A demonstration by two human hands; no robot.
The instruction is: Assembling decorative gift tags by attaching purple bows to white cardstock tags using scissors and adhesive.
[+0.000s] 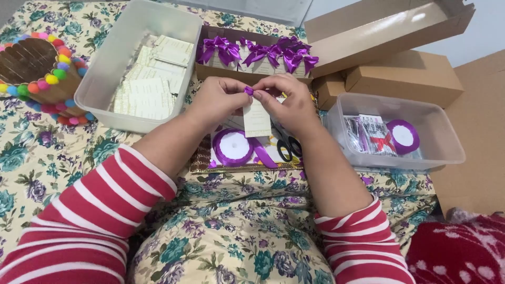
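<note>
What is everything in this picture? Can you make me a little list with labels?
left hand: pinching the purple ribbon piece on top of the small cream card
right hand: pinching the same ribbon piece
below the hands: purple ribbon spool, black scissors
behind: cardboard box of cards with purple bows
left tub: stacked cream cards
right tub: another ribbon spool, packets
far left: pom-pom basket
surface: floral cloth

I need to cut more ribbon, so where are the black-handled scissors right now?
In the head view, the black-handled scissors lie just under the right hand, right of the purple ribbon spool and left of the clear plastic tub.
</note>
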